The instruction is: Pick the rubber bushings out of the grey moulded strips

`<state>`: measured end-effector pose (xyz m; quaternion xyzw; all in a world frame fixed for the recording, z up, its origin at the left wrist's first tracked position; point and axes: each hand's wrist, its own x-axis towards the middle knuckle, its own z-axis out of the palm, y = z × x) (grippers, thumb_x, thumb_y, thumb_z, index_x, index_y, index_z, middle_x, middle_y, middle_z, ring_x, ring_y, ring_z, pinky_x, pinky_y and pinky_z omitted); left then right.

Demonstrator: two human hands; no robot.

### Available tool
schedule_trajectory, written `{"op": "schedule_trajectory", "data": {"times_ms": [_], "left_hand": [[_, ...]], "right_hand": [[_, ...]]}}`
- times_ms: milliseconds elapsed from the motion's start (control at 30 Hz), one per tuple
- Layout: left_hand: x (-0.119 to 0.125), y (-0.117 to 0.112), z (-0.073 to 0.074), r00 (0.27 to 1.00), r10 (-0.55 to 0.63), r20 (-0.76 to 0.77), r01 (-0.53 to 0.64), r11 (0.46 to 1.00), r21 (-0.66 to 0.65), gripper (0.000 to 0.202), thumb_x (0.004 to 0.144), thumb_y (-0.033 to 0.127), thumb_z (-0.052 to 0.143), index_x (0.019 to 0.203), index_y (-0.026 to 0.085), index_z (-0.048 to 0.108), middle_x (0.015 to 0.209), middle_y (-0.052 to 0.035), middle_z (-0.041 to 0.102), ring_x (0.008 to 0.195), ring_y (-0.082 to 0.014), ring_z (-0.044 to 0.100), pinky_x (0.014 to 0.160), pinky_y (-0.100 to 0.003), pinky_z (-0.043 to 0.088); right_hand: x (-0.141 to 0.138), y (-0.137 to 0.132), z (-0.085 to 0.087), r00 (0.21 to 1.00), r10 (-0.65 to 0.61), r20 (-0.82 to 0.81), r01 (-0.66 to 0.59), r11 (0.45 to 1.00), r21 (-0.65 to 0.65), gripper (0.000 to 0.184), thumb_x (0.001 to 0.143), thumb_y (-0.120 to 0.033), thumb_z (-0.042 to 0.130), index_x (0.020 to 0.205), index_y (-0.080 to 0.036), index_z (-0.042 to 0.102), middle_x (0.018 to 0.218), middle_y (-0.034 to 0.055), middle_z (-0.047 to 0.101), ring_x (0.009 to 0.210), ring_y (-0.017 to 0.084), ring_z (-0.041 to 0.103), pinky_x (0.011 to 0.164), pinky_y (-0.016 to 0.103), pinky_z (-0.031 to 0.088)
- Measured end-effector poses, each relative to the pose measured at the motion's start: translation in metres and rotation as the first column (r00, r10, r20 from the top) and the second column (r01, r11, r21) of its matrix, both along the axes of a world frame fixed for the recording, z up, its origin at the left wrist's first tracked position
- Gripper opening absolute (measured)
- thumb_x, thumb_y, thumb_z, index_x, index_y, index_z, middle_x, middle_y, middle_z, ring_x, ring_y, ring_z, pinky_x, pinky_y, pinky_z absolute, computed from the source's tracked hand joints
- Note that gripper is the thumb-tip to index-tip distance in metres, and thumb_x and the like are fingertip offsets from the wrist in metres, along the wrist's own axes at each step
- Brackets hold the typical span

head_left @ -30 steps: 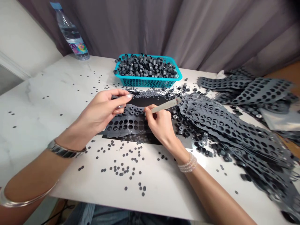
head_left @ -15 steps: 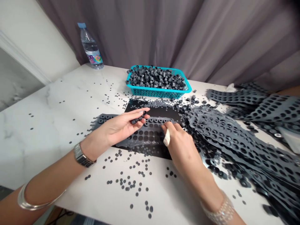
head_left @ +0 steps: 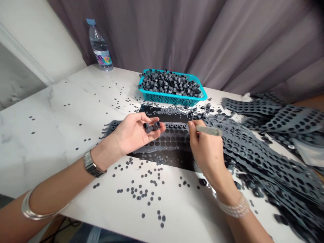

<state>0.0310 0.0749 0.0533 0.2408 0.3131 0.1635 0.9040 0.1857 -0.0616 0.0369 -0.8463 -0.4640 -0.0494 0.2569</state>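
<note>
My left hand [head_left: 134, 133] lies palm up over the table with three small dark grey rings [head_left: 151, 126] resting on its fingers, which curl loosely round them. My right hand [head_left: 206, 150] is closed round a thin pale stick-like tool [head_left: 209, 130], its thumb tip touching the far edge of a grey punched sheet [head_left: 172, 138] full of round holes. That sheet lies on a black mat [head_left: 167, 116]. A wristwatch and a bangle are on my left arm, a bead bracelet on my right wrist.
A turquoise basket [head_left: 174, 98] heaped with grey rings stands behind the mat. A large pile of punched grey sheets [head_left: 265, 145] covers the right side. Small dark discs [head_left: 141, 194] are scattered over the white marble table [head_left: 50, 121]. A water bottle [head_left: 101, 47] stands at the back left.
My left hand let go of the sheet and turned palm up with rings on its fingers. My right hand shifted right along the sheet and the tool now points right. The camera tilted.
</note>
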Motion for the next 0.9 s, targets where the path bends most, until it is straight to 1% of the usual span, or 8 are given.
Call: {"op": "schedule_trajectory", "data": {"times_ms": [133, 200, 233, 333, 433, 533, 600, 900], "left_hand": [[0.003, 0.006, -0.009, 0.996, -0.027, -0.080, 0.043, 0.977, 0.207, 0.008, 0.078, 0.017, 0.065, 0.084, 0.012, 0.067, 0.074, -0.0044, 0.056, 0.063, -0.0075, 0.054, 0.045, -0.016, 0.041], [0.005, 0.007, -0.013, 0.985, -0.041, -0.166, 0.112, 0.888, 0.446, 0.015, 0.080, 0.018, 0.065, 0.094, 0.014, 0.069, 0.077, -0.0042, 0.057, 0.058, -0.0058, 0.048, 0.040, -0.016, 0.031], [0.006, 0.006, -0.014, 0.974, -0.031, -0.222, 0.157, 0.801, 0.577, 0.018, 0.082, 0.019, 0.062, 0.098, 0.015, 0.070, 0.079, -0.0045, 0.059, 0.057, -0.0057, 0.046, 0.040, -0.018, 0.028], [0.010, 0.002, -0.015, 0.915, 0.092, -0.393, 0.337, 0.360, 0.870, 0.027, 0.088, 0.023, 0.051, 0.105, 0.017, 0.070, 0.079, -0.0034, 0.063, 0.053, -0.0072, 0.043, 0.045, -0.022, 0.030], [0.015, -0.001, -0.018, 0.861, 0.246, -0.445, 0.484, -0.129, 0.865, 0.028, 0.087, 0.022, 0.049, 0.102, 0.017, 0.072, 0.070, -0.0018, 0.062, 0.055, -0.0109, 0.047, 0.055, -0.027, 0.037], [0.019, -0.002, -0.024, 0.834, 0.295, -0.466, 0.550, -0.395, 0.735, 0.025, 0.084, 0.020, 0.054, 0.100, 0.017, 0.073, 0.073, -0.0026, 0.059, 0.064, -0.0149, 0.052, 0.061, -0.029, 0.038], [0.020, -0.002, -0.027, 0.816, 0.301, -0.493, 0.578, -0.446, 0.684, 0.026, 0.085, 0.020, 0.053, 0.103, 0.017, 0.071, 0.078, -0.0035, 0.059, 0.068, -0.0163, 0.054, 0.062, -0.030, 0.038], [0.021, -0.002, -0.030, 0.796, 0.339, -0.501, 0.605, -0.445, 0.661, 0.022, 0.087, 0.020, 0.052, 0.100, 0.015, 0.069, 0.079, -0.0041, 0.059, 0.068, -0.0167, 0.054, 0.063, -0.030, 0.040]], "right_hand": [[0.005, 0.014, 0.004, 0.946, 0.145, -0.288, -0.091, 0.977, 0.192, 0.032, 0.095, -0.040, 0.044, 0.087, -0.017, 0.065, 0.065, 0.0040, 0.067, 0.055, 0.016, 0.060, 0.058, 0.028, 0.041], [0.006, 0.024, 0.000, 0.878, 0.237, -0.415, -0.140, 0.958, 0.251, 0.033, 0.094, -0.041, 0.046, 0.084, -0.016, 0.066, 0.066, 0.0036, 0.068, 0.058, 0.016, 0.063, 0.060, 0.028, 0.045], [0.005, 0.028, -0.003, 0.850, 0.264, -0.455, -0.151, 0.951, 0.270, 0.034, 0.094, -0.042, 0.046, 0.084, -0.016, 0.066, 0.066, 0.0033, 0.068, 0.058, 0.016, 0.064, 0.061, 0.027, 0.046], [0.002, 0.034, -0.013, 0.815, 0.293, -0.500, -0.166, 0.945, 0.283, 0.035, 0.094, -0.042, 0.046, 0.082, -0.016, 0.066, 0.066, 0.0025, 0.068, 0.058, 0.015, 0.064, 0.061, 0.026, 0.047], [-0.002, 0.033, -0.018, 0.817, 0.297, -0.494, -0.185, 0.947, 0.262, 0.035, 0.093, -0.042, 0.046, 0.080, -0.017, 0.066, 0.066, 0.0019, 0.067, 0.058, 0.015, 0.063, 0.060, 0.025, 0.046], [-0.005, 0.033, -0.020, 0.829, 0.294, -0.476, -0.203, 0.951, 0.234, 0.031, 0.093, -0.037, 0.046, 0.077, -0.018, 0.065, 0.066, 0.0016, 0.067, 0.059, 0.015, 0.064, 0.060, 0.024, 0.045], [-0.007, 0.033, -0.019, 0.843, 0.288, -0.455, -0.212, 0.954, 0.211, 0.029, 0.093, -0.034, 0.046, 0.075, -0.019, 0.064, 0.066, 0.0018, 0.067, 0.062, 0.016, 0.065, 0.061, 0.024, 0.045], [-0.011, 0.035, -0.016, 0.880, 0.275, -0.389, -0.223, 0.959, 0.174, 0.028, 0.093, -0.029, 0.044, 0.078, -0.019, 0.065, 0.066, 0.0022, 0.068, 0.060, 0.016, 0.064, 0.060, 0.024, 0.040]]}}
